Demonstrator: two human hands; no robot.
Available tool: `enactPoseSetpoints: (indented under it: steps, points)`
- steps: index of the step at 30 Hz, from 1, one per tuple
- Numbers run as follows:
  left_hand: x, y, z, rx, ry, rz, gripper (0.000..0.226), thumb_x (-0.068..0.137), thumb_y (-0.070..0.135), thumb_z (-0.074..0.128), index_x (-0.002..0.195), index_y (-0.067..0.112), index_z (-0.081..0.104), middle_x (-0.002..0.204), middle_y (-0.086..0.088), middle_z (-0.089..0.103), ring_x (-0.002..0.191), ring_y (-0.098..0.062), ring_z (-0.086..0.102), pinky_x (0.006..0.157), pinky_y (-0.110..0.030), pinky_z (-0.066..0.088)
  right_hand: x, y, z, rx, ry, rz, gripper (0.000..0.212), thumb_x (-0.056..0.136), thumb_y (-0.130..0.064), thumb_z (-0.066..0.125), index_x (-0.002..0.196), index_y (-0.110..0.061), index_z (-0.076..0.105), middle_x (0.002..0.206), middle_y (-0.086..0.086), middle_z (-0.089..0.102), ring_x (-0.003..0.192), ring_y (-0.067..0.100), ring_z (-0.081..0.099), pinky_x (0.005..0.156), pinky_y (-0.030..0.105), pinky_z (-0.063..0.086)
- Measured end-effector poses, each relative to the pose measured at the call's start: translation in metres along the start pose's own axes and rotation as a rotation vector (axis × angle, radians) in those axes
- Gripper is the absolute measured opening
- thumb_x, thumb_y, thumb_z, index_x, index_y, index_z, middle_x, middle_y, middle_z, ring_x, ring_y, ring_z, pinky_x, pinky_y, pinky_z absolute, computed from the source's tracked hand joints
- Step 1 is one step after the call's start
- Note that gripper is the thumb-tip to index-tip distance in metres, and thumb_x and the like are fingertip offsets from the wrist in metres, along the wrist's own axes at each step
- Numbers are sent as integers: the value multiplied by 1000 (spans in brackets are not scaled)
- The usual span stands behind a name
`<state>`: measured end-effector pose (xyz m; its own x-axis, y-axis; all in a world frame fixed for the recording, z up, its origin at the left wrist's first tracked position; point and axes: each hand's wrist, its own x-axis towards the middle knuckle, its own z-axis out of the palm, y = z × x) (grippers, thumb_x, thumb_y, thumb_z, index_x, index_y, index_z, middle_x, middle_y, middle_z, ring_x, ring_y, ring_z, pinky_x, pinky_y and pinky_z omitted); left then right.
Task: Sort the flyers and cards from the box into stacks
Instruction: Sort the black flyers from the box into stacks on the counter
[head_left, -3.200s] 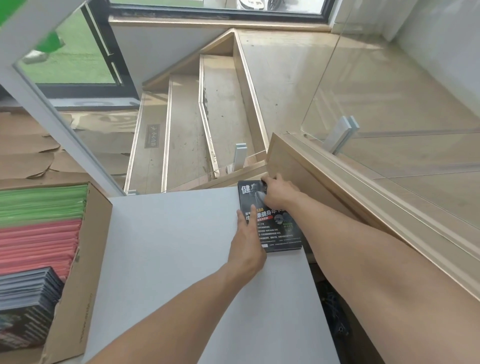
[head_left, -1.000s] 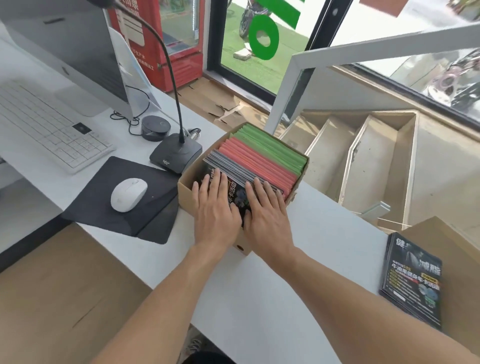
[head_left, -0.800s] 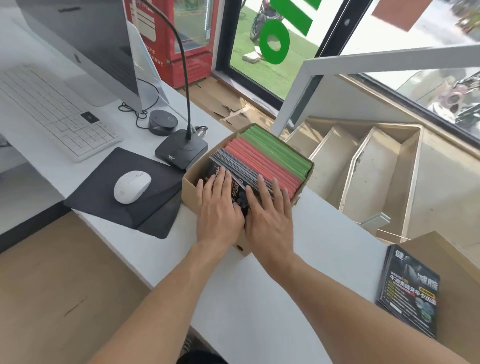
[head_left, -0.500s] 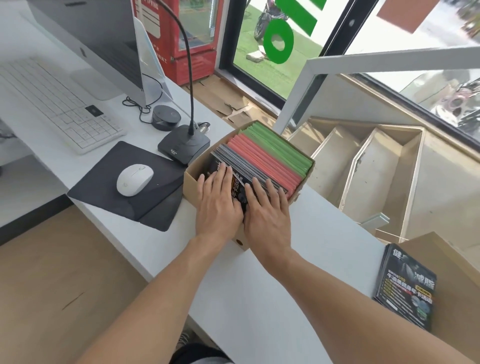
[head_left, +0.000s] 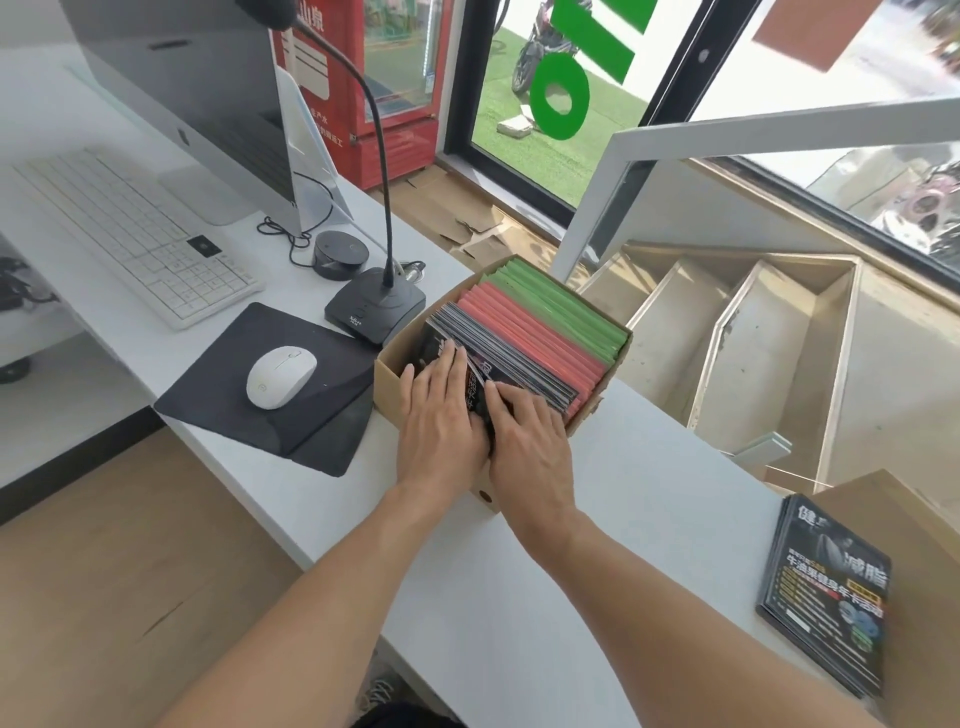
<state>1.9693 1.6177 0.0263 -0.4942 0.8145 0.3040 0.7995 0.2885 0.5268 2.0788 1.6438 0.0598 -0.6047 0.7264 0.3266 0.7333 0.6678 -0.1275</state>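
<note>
At the box, both hands, left hand and right hand, lie flat-fingered on the dark flyers, gripping nothing yet; one dark stack lies sorted far right, red cards and green cards remaining.

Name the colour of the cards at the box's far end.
Green cards, clearest in the head view.

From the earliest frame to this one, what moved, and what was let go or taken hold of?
Both hands let go of the dark flyer stack at the desk's right end and moved left to the cardboard box. The left hand and right hand now rest on the dark flyers at its near end. The red cards and green cards stand untouched.
</note>
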Motion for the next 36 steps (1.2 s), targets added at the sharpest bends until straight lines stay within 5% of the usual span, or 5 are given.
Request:
enactPoseSetpoints:
  steps: [5, 14, 23, 29, 36]
  points:
    - [-1, -2, -4, 14, -24, 36, 70, 91, 15, 51, 157, 11, 28, 165, -5, 27, 150, -19, 28, 125, -39, -2, 12, -12, -21, 183, -214, 171, 70, 99, -21, 49, 161, -19, 17, 136, 3, 52, 106, 25, 63, 77, 29, 46]
    - [10, 15, -36, -595, -91, -260, 77, 101, 32, 58, 161, 28, 9, 169, 11, -1, 154, -11, -1, 118, -29, 12, -5, 24, -58, 735, 87, 568, 39, 102, -17, 56, 130, -44, 59, 112, -17, 70, 100, 11, 67, 78, 37, 61]
    - [7, 128, -45, -1350, -573, -482, 29, 99, 26, 61, 128, 22, 63, 112, -8, 75, 104, -26, 71, 95, -45, 53, -80, 113, -111, 1469, 263, 863, 40, 96, -6, 64, 130, -27, 60, 110, 3, 76, 100, 23, 73, 79, 40, 58]
    - [-32, 176, -5, -1148, -722, -313, 17, 102, 16, 58, 109, 22, 72, 88, 9, 79, 77, -6, 73, 65, -22, 57, -128, 155, -122, 1286, 241, 997, 33, 88, 11, 64, 112, -11, 57, 100, 2, 77, 100, 23, 72, 75, 29, 53]
    - [-67, 192, 32, -1119, -867, -237, 18, 98, 16, 63, 114, 15, 73, 107, -14, 76, 99, -35, 72, 91, -50, 57, -148, 171, -134, 1334, 481, 1012, 35, 87, 18, 55, 111, -7, 64, 94, 5, 77, 84, 18, 74, 61, 24, 57]
